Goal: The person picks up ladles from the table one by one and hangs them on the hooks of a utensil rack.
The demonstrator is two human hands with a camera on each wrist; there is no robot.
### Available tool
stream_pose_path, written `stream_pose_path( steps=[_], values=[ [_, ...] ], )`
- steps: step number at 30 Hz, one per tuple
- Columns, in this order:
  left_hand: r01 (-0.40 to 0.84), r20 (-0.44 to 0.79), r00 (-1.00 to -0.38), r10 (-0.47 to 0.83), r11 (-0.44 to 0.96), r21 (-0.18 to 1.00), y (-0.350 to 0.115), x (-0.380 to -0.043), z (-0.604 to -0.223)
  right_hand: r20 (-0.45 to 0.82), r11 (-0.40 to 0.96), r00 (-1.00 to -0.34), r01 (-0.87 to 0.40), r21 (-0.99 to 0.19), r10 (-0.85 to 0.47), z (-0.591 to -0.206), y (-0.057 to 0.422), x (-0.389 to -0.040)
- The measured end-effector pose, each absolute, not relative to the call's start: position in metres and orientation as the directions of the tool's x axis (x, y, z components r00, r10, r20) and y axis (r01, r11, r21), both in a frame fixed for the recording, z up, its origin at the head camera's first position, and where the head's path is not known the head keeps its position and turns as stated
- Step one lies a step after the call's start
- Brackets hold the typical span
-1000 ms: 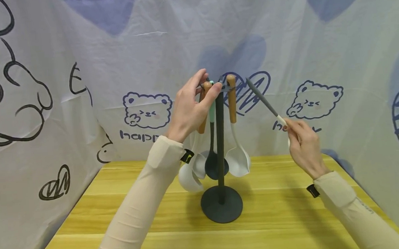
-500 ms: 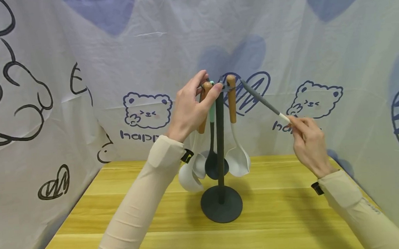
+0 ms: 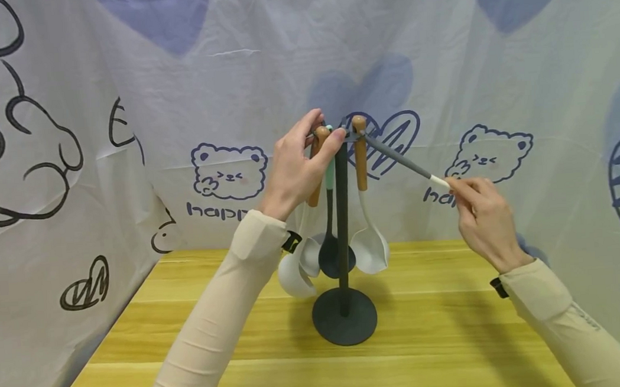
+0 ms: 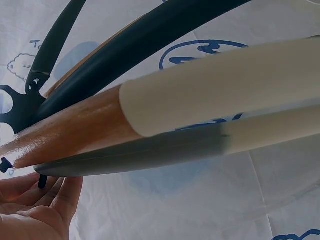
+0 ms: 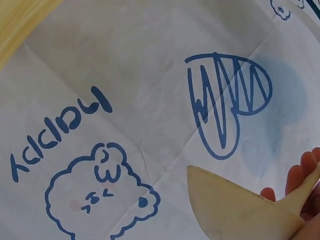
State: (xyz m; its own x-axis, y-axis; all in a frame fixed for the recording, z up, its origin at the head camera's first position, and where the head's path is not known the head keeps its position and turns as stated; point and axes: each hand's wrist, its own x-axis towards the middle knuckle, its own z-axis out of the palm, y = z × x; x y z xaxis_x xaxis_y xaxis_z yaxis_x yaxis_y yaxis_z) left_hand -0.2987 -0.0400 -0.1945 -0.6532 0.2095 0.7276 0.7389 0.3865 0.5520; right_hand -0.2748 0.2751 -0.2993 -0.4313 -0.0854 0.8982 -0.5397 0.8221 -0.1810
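Observation:
My left hand grips the top of a black utensil stand, thumb over the hub and other fingers partly hidden behind it. My right hand pinches a spatula by its cream neck. Its dark grey handle slants up leftward, the end overlapping a brown-handled white ladle near a hook; contact is unclear. The spatula's broad cream head shows in the right wrist view. Below my left hand hang a black ladle with a mint handle and a white ladle with a brown handle.
The stand's round base rests on a yellow wood-grain table. White cloth printed with blue hearts and bears hangs behind and at both sides. In the left wrist view, a grey handle hangs beside a brown one.
The handle end of the spatula has moved left, from beside the stand to the right-hand brown handle. My right hand has shifted slightly right and up. My left hand stays put.

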Motion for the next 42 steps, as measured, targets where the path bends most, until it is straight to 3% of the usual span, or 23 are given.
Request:
stream_pose_path(
  steps=[25, 42],
  values=[
    [0.754, 0.75, -0.632, 0.197, 0.382, 0.535, -0.04, -0.297, -0.197, 0.866, 0.761, -0.486, -0.605, -0.235, -0.119, -0.33, 0.253, -0.279],
    [0.768, 0.754, -0.624, 0.204, 0.337, 0.544, -0.035, -0.297, -0.197, 0.73, 0.617, -0.632, -0.69, -0.377, -0.261, -0.349, 0.236, -0.278]
  ],
)
